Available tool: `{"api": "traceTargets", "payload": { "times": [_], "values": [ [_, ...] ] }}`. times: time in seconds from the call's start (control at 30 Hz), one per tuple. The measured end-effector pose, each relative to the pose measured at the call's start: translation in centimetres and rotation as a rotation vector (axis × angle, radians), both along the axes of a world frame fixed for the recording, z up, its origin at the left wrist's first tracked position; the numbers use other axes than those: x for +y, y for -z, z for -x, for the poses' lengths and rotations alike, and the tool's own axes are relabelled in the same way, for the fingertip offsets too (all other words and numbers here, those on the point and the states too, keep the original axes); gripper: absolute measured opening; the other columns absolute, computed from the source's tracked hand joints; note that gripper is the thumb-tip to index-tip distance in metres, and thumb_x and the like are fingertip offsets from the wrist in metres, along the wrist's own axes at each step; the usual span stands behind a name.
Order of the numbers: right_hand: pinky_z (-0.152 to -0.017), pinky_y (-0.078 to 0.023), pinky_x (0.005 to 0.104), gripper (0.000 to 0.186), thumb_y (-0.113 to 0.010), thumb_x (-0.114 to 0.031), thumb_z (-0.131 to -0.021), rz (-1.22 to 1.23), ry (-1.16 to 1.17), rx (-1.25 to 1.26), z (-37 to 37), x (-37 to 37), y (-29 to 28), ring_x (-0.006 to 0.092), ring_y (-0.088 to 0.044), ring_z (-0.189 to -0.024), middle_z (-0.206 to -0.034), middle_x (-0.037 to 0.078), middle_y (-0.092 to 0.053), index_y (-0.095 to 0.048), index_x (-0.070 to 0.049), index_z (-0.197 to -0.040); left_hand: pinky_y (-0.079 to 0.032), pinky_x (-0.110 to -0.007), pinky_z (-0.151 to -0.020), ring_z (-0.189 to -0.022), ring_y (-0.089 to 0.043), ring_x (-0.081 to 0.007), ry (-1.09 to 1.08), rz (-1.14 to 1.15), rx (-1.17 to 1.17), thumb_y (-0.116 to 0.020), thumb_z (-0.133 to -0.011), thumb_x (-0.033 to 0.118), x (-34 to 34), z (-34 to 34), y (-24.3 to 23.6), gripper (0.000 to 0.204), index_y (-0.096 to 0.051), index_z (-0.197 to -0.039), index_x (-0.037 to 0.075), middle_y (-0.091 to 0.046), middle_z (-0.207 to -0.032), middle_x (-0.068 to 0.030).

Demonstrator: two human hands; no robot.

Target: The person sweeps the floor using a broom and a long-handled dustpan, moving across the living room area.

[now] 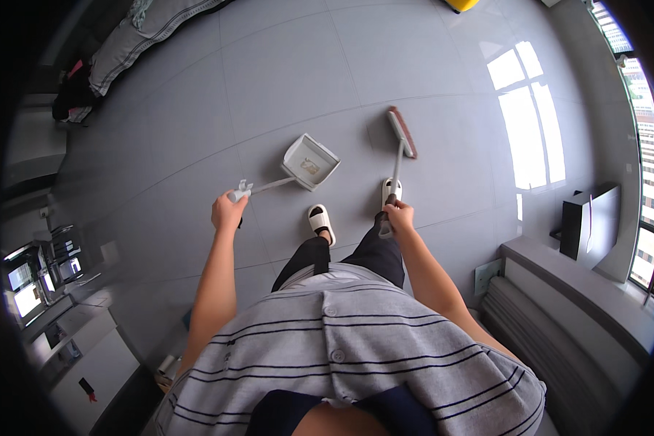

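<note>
head view: grey dustpan (310,162) holds a little pale debris (310,168).

The floor (283,65) is glossy grey tile, mirroring window light. The dustpan (310,161) looks smooth pale plastic. The shirt (356,349) is soft striped cloth.

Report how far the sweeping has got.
Done: some pale debris already lies inside the white long-handled plastic dustpan. In hand: the left hand grips the dustpan's handle, the right hand grips the grey-handled broom with a reddish head, both resting on the glossy grey tiled floor. Left: the pan is not yet emptied; remaining dirt is too small to tell.
</note>
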State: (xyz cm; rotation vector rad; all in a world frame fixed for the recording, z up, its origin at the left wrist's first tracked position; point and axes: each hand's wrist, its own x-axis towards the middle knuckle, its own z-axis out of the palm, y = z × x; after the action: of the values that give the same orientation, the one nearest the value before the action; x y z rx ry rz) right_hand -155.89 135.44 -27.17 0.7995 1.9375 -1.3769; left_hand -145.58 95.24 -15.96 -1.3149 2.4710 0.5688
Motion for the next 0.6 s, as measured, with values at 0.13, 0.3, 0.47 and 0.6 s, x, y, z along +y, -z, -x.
{"api": "traceTargets", "payload": {
  "times": [0.13, 0.3, 0.47, 0.6],
  "values": [
    [-0.070, -0.047, 0.0291, 0.044, -0.062, -0.014, -0.066, -0.116, -0.295, -0.016, -6.9, -4.1, -0.8, 0.0221, -0.062, -0.079, -0.084, 0.014, -0.064, -0.059, 0.004, -0.106, -0.049, -0.039, -0.068, -0.084, -0.063, -0.0270, 0.020, 0.005, -0.089, -0.065, -0.069, 0.037, -1.4, -0.1, 0.3, 0.040, -0.064, -0.100, 0.012, -0.066, -0.088, -0.0085],
    [-0.057, -0.048, 0.0263, 0.056, -0.065, -0.007, -0.068, 0.167, -0.298, -0.198, -11.0, -4.8, -4.1, 0.0149, -0.059, -0.061, -0.073, 0.010, -0.061, -0.052, 0.000, -0.121, -0.049, -0.039, -0.067, -0.083, -0.063, -0.0270, 0.083, 0.013, -0.068, -0.066, -0.068, 0.037, -2.6, 0.9, 0.5, 0.037, -0.065, -0.095, 0.011, -0.066, -0.087, -0.0084],
    [-0.046, -0.046, 0.0269, 0.053, -0.064, -0.003, -0.070, 0.297, -0.221, -0.169, -13.8, 0.8, -9.4, 0.0133, -0.055, -0.051, -0.065, 0.007, -0.060, -0.052, 0.000, -0.121, -0.049, -0.039, -0.066, -0.081, -0.063, -0.0270, 0.126, 0.021, -0.006, -0.066, -0.068, 0.038, -3.0, -0.8, 2.3, 0.036, -0.065, -0.092, 0.012, -0.066, -0.086, -0.0081],
    [-0.042, -0.045, 0.0275, 0.060, -0.063, -0.001, -0.071, 0.186, -0.114, -0.092, -17.1, 6.3, -9.8, 0.0134, -0.055, -0.048, -0.066, 0.009, -0.060, -0.044, 0.001, -0.128, -0.048, -0.040, -0.065, -0.082, -0.063, -0.0271, 0.150, -0.017, -0.037, -0.066, -0.069, 0.041, -2.0, -2.4, 0.8, 0.038, -0.065, -0.092, 0.011, -0.066, -0.086, -0.0079]
  ]
}}
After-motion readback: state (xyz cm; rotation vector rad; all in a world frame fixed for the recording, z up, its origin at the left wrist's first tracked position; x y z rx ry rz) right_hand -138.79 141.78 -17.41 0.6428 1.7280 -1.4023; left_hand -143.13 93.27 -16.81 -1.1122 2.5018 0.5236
